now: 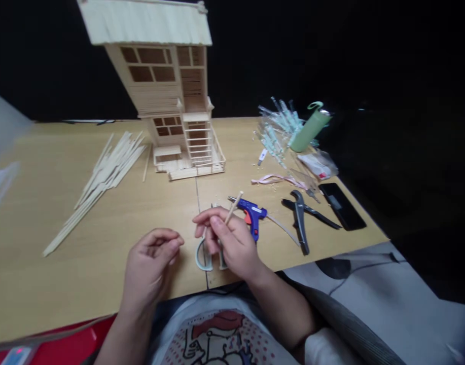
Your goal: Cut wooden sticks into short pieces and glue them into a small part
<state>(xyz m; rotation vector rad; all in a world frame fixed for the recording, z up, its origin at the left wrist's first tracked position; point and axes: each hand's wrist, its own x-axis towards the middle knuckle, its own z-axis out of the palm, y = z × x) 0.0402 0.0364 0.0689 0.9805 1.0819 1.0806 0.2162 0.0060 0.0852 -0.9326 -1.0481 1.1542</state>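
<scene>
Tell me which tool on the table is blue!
The hot glue gun is the blue one, with an orange trigger. The pliers lying to its right are dark grey and black.

No words or numbers can be read: the blue-and-orange plastic hot glue gun (252,215) shows no legible lettering, and the white plastic packet's (318,165) small red printed patch is too blurred

A white T-shirt (179,319) with a black-and-red print (217,337) and pink dots.
</scene>
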